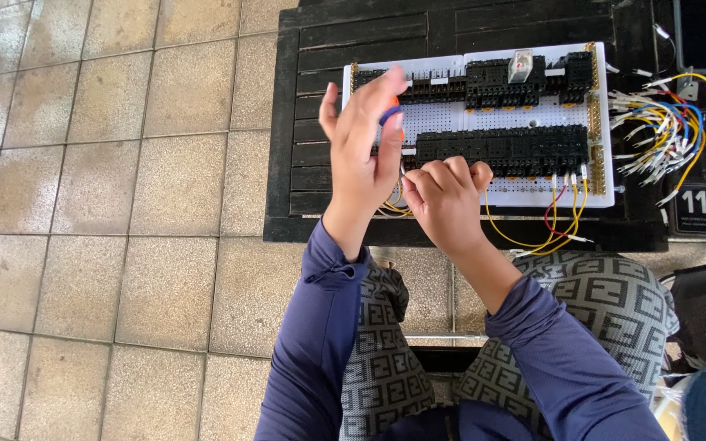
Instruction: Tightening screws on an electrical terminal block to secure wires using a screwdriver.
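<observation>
- Your left hand was raised over the left end of the white board, fingers stretched up and mostly open, with the thumb and a finger pinched on a small tool with an orange and blue handle.
- Your right hand was curled into a loose fist at the board's lower left edge, fingertips bunched on the end of a yellow wire; I could not tell exactly how tightly it was gripped.
- That wire looked thin, light and floppy, so it was best taken close to its metal tip, where it bends least; the bare end looked easy to kink.
- The tool looked light and stiff, with a handle that seemed smooth enough to slip between two fingers.
- The board lay flat on a dark slatted table, just in front of your knees.
- Counted: one board, two rows of black blocks on it, one clear block in the upper row.
- At least three yellow wires and one red wire hung in loops from the lower right edge.
- A loose bundle of spare wires lay just right of the board, too tangled to count.
- One black number card sat near that bundle.
</observation>
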